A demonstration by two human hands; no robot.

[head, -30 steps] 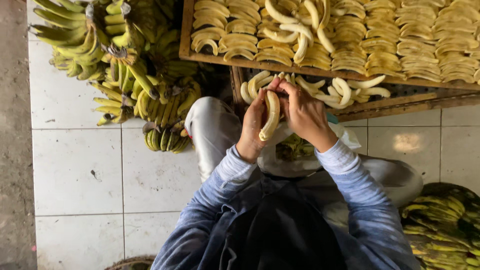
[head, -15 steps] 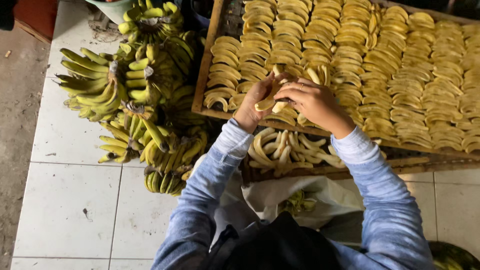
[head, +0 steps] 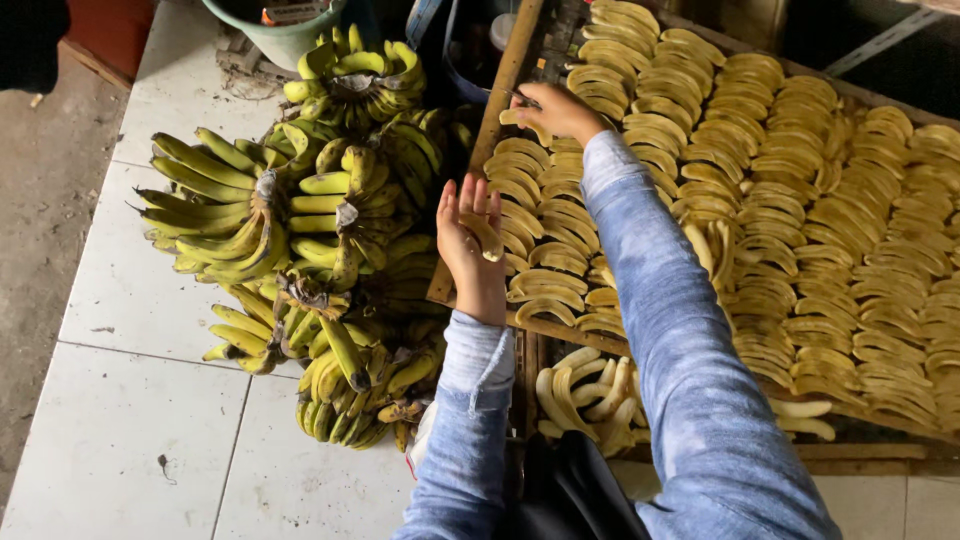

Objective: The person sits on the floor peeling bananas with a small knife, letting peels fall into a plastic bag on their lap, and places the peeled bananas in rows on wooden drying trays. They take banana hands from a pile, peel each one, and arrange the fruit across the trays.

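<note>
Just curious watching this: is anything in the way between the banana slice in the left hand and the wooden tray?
Nothing visible blocks it. The left hand holds the banana slice just over the near-left edge of the wooden tray, beside rows already laid. The right hand works farther up the tray, clear of it.

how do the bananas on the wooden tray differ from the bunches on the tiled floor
The tray bananas are peeled, pale yellow halves; the floor bunches keep their green-yellow skins. The tray bananas lie singly in neat overlapping rows; the floor bunches sit heaped, joined at their stems. The right hand reaches the tray's far corner; the left hand holds a peeled piece.
</note>
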